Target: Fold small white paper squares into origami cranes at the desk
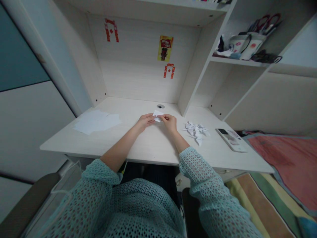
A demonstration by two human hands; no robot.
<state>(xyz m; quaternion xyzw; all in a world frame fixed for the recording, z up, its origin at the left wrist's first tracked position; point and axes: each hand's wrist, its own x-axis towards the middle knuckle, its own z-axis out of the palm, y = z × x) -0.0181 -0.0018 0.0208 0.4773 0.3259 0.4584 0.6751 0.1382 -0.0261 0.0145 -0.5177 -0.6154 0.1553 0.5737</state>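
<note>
A small white piece of folded paper [157, 115] is held between both hands over the middle of the pale desk [148, 145]. My left hand [145, 120] pinches its left edge with closed fingers. My right hand [169, 122] grips its right side, fingers curled on it. Both hands rest low on the desk surface. Teal knitted sleeves cover my upper arms.
Flat white paper sheets [96, 121] lie at the desk's left. A pile of small folded paper figures [196, 130] sits right of my hands, with a phone [231, 139] beyond it. Shelves at the upper right hold cups and scissors [266, 23]. A bed [284, 165] adjoins the desk's right edge.
</note>
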